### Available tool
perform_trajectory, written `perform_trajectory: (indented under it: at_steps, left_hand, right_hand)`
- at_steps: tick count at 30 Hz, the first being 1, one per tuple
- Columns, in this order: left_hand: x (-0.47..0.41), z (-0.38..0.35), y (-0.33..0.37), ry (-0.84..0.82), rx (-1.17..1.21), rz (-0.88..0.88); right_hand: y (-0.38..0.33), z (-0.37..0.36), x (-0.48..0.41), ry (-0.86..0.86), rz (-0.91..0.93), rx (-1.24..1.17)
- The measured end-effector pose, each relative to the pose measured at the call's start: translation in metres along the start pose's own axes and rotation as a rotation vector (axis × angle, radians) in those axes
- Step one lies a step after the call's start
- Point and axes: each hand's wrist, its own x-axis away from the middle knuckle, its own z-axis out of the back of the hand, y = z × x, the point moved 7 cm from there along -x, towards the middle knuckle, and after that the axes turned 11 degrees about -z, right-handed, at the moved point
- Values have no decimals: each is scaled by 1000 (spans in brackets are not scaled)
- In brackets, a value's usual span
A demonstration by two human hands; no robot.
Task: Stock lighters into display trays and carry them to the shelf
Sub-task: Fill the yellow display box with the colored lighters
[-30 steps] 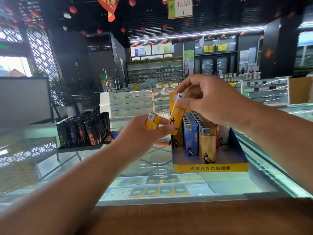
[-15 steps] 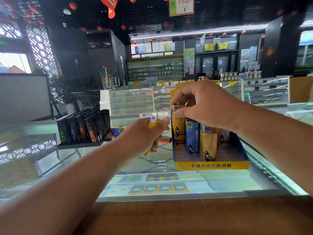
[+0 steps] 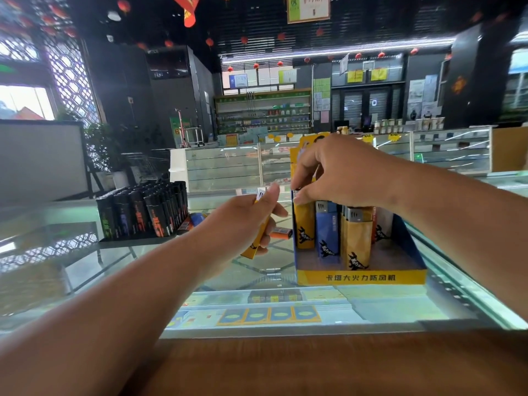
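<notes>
A blue and yellow display tray (image 3: 360, 277) stands on the glass counter, holding yellow and blue lighters in rows. My right hand (image 3: 340, 172) is over the tray's left rear, its fingertips pinching the top of a yellow lighter (image 3: 304, 227) standing in the left column. My left hand (image 3: 243, 221) hovers left of the tray and grips another yellow lighter (image 3: 255, 247), which tilts downward out of my fist. An orange lighter (image 3: 281, 233) lies on the glass behind my left hand.
A black tray of black lighters (image 3: 143, 212) stands at the left on the glass counter (image 3: 143, 267). A wooden edge (image 3: 314, 364) runs along the front. More glass showcases (image 3: 223, 167) and shelves stand behind.
My right hand lowered its yellow lighter from above the tray into the left column. My left hand dropped slightly with its own lighter.
</notes>
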Motion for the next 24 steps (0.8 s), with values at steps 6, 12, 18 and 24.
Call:
perform_trajectory:
  at_steps: [6, 12, 18, 24]
  left_hand:
    - [0, 0, -1, -10, 4, 12]
    - [0, -2, 1, -4, 26, 26]
    - [2, -4, 6, -33, 199, 27]
    - [5, -14, 10, -151, 274, -4]
  right_hand:
    - [1, -1, 0, -19, -2, -13]
    - [4, 0, 4, -17, -6, -14]
    - [-3, 8, 17, 32, 36, -116]
    - [-19, 6, 29, 3, 92, -156]
